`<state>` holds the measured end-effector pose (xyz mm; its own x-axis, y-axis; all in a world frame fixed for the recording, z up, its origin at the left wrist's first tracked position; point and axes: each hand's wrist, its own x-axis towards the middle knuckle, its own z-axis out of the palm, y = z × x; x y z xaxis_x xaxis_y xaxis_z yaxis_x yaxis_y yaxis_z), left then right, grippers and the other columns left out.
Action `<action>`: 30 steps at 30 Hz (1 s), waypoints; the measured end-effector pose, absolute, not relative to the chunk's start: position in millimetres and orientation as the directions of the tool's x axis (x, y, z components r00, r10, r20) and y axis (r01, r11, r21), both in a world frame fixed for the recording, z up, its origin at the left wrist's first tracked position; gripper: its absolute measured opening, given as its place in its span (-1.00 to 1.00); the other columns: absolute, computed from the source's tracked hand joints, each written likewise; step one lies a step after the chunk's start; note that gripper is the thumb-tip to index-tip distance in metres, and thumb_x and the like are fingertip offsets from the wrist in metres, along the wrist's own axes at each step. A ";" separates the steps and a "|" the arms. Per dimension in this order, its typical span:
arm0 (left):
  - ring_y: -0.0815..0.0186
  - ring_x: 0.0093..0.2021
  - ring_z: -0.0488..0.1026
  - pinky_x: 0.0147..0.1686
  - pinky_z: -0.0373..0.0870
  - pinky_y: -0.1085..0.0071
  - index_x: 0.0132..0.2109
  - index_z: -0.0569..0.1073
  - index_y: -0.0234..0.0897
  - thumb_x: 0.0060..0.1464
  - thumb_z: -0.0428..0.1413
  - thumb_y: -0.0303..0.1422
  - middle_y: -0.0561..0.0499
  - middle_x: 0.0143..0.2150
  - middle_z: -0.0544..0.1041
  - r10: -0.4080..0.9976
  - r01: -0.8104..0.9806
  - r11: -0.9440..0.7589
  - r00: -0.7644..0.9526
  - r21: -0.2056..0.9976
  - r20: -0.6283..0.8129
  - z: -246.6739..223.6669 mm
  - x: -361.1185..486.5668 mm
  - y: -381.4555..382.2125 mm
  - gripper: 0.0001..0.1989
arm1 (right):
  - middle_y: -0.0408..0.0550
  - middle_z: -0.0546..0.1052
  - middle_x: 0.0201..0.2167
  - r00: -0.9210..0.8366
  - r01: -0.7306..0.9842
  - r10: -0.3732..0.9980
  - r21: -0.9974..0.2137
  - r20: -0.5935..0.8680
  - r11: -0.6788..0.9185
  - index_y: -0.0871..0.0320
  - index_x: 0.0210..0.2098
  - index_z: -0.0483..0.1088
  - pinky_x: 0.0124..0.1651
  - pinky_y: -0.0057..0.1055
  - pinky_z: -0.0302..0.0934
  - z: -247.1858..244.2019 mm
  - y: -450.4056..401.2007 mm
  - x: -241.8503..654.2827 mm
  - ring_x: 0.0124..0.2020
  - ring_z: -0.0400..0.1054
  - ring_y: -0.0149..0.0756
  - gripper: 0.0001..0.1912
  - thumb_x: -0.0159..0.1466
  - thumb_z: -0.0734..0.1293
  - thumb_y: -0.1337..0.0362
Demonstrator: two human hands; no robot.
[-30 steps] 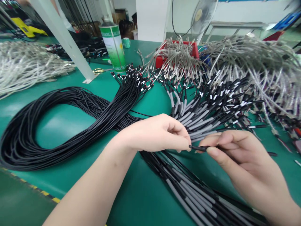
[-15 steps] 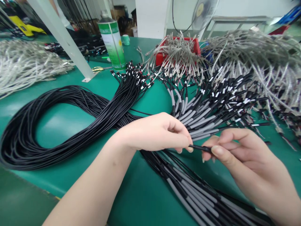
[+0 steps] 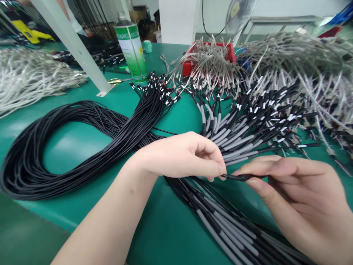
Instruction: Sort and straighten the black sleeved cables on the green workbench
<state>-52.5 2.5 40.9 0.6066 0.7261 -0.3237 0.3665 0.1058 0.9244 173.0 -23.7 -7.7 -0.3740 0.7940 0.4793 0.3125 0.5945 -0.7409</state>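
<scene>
Green worktop (image 3: 171, 228) carries our cables. Near its middle our left hand (image 3: 187, 156) pinches one end of a thin black sleeve (image 3: 239, 177), and our right hand (image 3: 298, 191) grips the other end between thumb and fingers. Toward the far edge, a red bin (image 3: 230, 55) holds grey wire leads (image 3: 209, 60), beside a green spray can (image 3: 131, 48).

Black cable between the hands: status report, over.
Left hand and right hand both pinch one thin black cable. Held just above the cable bundle. Nothing between them.
</scene>
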 end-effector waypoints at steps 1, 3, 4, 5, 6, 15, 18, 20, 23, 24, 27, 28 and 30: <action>0.44 -0.40 0.31 -0.41 0.24 0.50 -0.35 0.47 -0.29 0.04 0.14 -0.35 0.11 -0.41 0.45 0.725 0.367 0.106 0.608 0.924 -0.324 41.2 -52.2 2.0 -0.91 | -0.14 0.55 -0.34 -0.377 0.300 0.789 -0.742 0.485 0.600 0.02 -0.19 0.14 -0.12 -0.62 0.35 -8.2 -23.5 172.4 -0.25 0.47 -0.45 -0.70 0.19 0.29 0.47; 0.46 -0.41 0.30 -0.42 0.24 0.51 -0.36 0.47 -0.29 0.02 0.15 -0.38 0.13 -0.42 0.44 0.729 0.365 0.109 0.603 0.925 -0.324 41.9 -50.9 0.8 -0.93 | -0.14 0.55 -0.33 -0.368 0.271 0.793 -0.760 0.485 0.591 0.02 -0.18 0.15 -0.14 -0.59 0.37 -9.6 -23.0 171.8 -0.25 0.47 -0.44 -0.68 0.19 0.29 0.48; 0.47 -0.42 0.30 -0.43 0.24 0.51 -0.37 0.46 -0.29 0.01 0.15 -0.39 0.14 -0.43 0.43 0.736 0.368 0.110 0.594 0.923 -0.325 42.2 -50.0 0.1 -0.94 | -0.14 0.55 -0.34 -0.363 0.262 0.797 -0.768 0.482 0.584 0.02 -0.20 0.16 -0.16 -0.58 0.37 -10.4 -22.7 172.0 -0.26 0.47 -0.43 -0.70 0.19 0.30 0.48; 0.47 -0.43 0.29 -0.44 0.23 0.52 -0.39 0.45 -0.29 0.00 0.15 -0.40 0.15 -0.45 0.42 0.743 0.376 0.111 0.584 0.920 -0.328 42.7 -48.9 -0.6 -0.95 | -0.14 0.55 -0.34 -0.360 0.260 0.800 -0.772 0.480 0.580 0.03 -0.22 0.17 -0.17 -0.58 0.38 -11.2 -22.5 172.5 -0.27 0.47 -0.43 -0.72 0.19 0.30 0.48; 0.47 -0.44 0.28 -0.45 0.23 0.52 -0.40 0.44 -0.28 -0.02 0.15 -0.40 0.16 -0.46 0.41 0.749 0.392 0.108 0.571 0.913 -0.334 43.3 -47.7 -1.3 -0.95 | -0.13 0.55 -0.35 -0.355 0.261 0.802 -0.773 0.481 0.579 0.04 -0.24 0.18 -0.19 -0.57 0.38 -11.9 -22.2 173.4 -0.28 0.47 -0.43 -0.73 0.18 0.31 0.48; 0.46 -0.46 0.27 -0.50 0.23 0.52 -0.40 0.41 -0.25 -0.07 0.13 -0.41 0.17 -0.46 0.38 0.748 0.446 0.111 0.551 0.888 -0.370 46.5 -42.7 -3.2 -0.97 | -0.10 0.55 -0.35 -0.364 0.252 0.804 -0.781 0.471 0.571 0.05 -0.23 0.19 -0.24 -0.51 0.40 -8.7 -20.8 174.8 -0.28 0.48 -0.38 -0.72 0.17 0.30 0.50; 0.45 -0.42 0.31 -0.47 0.26 0.53 -0.37 0.43 -0.25 -0.09 0.13 -0.42 0.15 -0.43 0.41 0.742 0.431 0.117 0.561 0.895 -0.367 45.5 -44.8 -2.5 -0.94 | -0.11 0.55 -0.36 -0.364 0.263 0.799 -0.771 0.478 0.580 0.05 -0.22 0.18 -0.23 -0.51 0.40 -8.1 -19.9 173.5 -0.28 0.48 -0.38 -0.73 0.17 0.29 0.49; 0.45 -0.42 0.31 -0.48 0.25 0.54 -0.34 0.45 -0.26 -0.08 0.13 -0.42 0.14 -0.42 0.42 0.745 0.425 0.114 0.561 0.898 -0.361 44.8 -46.2 -2.0 -0.91 | -0.11 0.56 -0.36 -0.358 0.263 0.798 -0.768 0.484 0.584 0.04 -0.21 0.18 -0.24 -0.50 0.41 -9.4 -19.9 174.1 -0.29 0.49 -0.37 -0.71 0.17 0.29 0.48; 0.48 -0.46 0.27 -0.49 0.23 0.55 -0.35 0.46 -0.28 -0.06 0.14 -0.42 0.15 -0.45 0.40 0.748 0.402 0.114 0.567 0.908 -0.345 44.3 -47.0 -1.4 -0.94 | -0.12 0.56 -0.33 -0.345 0.244 0.809 -0.786 0.476 0.567 0.02 -0.20 0.17 -0.23 -0.46 0.40 -12.6 -21.3 176.2 -0.27 0.48 -0.35 -0.70 0.18 0.30 0.48; 0.48 -0.46 0.27 -0.48 0.23 0.56 -0.36 0.45 -0.29 -0.05 0.14 -0.42 0.15 -0.46 0.39 0.748 0.395 0.118 0.568 0.911 -0.343 44.4 -46.8 -1.4 -0.96 | -0.13 0.56 -0.32 -0.343 0.235 0.808 -0.789 0.479 0.568 0.02 -0.20 0.17 -0.22 -0.45 0.39 -13.7 -22.0 176.9 -0.26 0.48 -0.36 -0.70 0.19 0.30 0.49; 0.47 -0.43 0.28 -0.46 0.23 0.55 -0.39 0.43 -0.29 -0.05 0.15 -0.41 0.15 -0.45 0.39 0.752 0.402 0.121 0.560 0.908 -0.348 44.8 -45.1 -1.7 -0.95 | -0.14 0.54 -0.30 -0.341 0.224 0.799 -0.782 0.496 0.581 0.00 -0.19 0.16 -0.17 -0.40 0.34 -15.7 -23.6 177.9 -0.21 0.45 -0.35 -0.66 0.19 0.30 0.52; 0.47 -0.43 0.28 -0.46 0.23 0.54 -0.39 0.43 -0.28 -0.05 0.15 -0.40 0.15 -0.45 0.39 0.754 0.412 0.118 0.555 0.904 -0.351 45.0 -44.3 -2.0 -0.95 | -0.14 0.54 -0.30 -0.341 0.229 0.797 -0.778 0.499 0.585 0.00 -0.19 0.16 -0.17 -0.38 0.33 -15.8 -23.8 177.7 -0.20 0.44 -0.33 -0.66 0.18 0.30 0.52; 0.46 -0.43 0.27 -0.46 0.22 0.53 -0.40 0.42 -0.27 -0.06 0.14 -0.39 0.16 -0.45 0.39 0.760 0.428 0.114 0.544 0.896 -0.356 45.5 -42.8 -2.6 -0.95 | -0.13 0.53 -0.30 -0.338 0.248 0.805 -0.779 0.488 0.576 0.00 -0.21 0.17 -0.19 -0.35 0.32 -15.3 -23.6 176.9 -0.20 0.43 -0.31 -0.67 0.18 0.30 0.52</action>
